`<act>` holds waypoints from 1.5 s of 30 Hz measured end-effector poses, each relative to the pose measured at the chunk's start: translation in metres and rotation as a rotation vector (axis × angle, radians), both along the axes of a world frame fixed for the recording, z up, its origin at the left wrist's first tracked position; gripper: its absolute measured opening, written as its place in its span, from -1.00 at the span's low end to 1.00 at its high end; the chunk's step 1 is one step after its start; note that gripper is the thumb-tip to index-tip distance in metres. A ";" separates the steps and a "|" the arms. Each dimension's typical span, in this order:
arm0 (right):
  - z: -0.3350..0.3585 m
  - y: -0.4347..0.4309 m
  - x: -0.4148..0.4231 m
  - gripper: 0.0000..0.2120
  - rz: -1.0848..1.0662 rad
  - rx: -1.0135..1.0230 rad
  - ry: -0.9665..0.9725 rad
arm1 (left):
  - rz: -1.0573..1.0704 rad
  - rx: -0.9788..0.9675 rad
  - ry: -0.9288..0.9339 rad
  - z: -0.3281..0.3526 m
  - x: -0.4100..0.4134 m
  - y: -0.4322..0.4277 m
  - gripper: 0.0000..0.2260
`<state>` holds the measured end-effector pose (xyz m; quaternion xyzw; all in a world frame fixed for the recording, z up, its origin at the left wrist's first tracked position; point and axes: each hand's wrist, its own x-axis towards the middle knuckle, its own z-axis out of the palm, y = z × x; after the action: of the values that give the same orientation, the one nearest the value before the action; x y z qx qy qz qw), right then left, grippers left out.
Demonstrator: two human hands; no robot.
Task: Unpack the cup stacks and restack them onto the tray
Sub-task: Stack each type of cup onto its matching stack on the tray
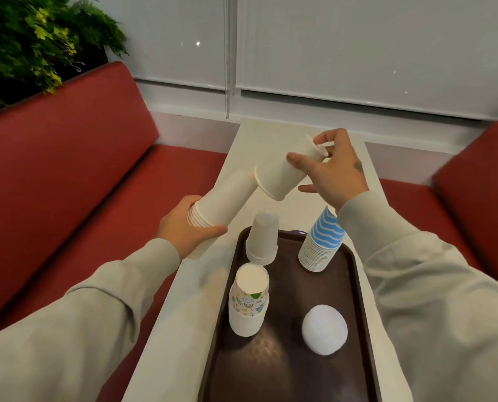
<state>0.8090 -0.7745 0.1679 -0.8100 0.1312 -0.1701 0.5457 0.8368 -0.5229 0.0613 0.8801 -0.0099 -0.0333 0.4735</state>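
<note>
My left hand (184, 230) grips a tilted stack of plain white cups (221, 201) near its rims, above the table's left edge. My right hand (333, 172) holds a single white cup (282, 172) by its base, mouth pointing down-left, just off the tip of that stack. On the dark brown tray (288, 288) stand several upside-down stacks: a white one (262, 239), a blue wavy-striped one (321, 242), a stack with colourful prints (249, 300) and a low white one (324, 329) seen from above.
The tray lies on a narrow white table (259, 140) that runs toward a window wall with blinds. Red bench seats (82, 158) flank the table on both sides. A leafy plant (33, 42) stands behind the left bench.
</note>
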 end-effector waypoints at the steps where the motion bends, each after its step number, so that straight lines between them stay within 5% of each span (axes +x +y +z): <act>1: -0.005 0.000 0.002 -0.52 -0.003 -0.045 0.019 | 0.011 -0.014 0.009 -0.004 0.002 0.002 -0.40; 9: -0.040 0.004 0.020 -0.51 -0.011 -0.130 0.039 | 0.084 -0.150 0.108 -0.040 0.007 0.017 -0.48; 22: -0.117 0.021 0.011 -0.52 0.301 -0.662 0.372 | 0.048 -0.333 0.175 -0.053 0.006 0.004 -0.37; 28: -0.086 0.027 0.014 -0.58 0.168 -0.351 0.170 | 0.030 -0.331 0.136 -0.050 0.004 0.005 -0.31; 35: -0.066 0.049 0.026 -0.27 0.271 0.054 0.266 | -0.006 -0.246 -0.016 -0.034 -0.005 -0.002 -0.39; 45: -0.062 0.062 0.025 -0.40 0.190 0.133 0.152 | -0.039 -0.204 -0.043 -0.026 -0.004 0.000 -0.38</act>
<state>0.8341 -0.7124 0.1063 -0.7913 0.1058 -0.0468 0.6004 0.8326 -0.5225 0.0353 0.8274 -0.0405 -0.0224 0.5597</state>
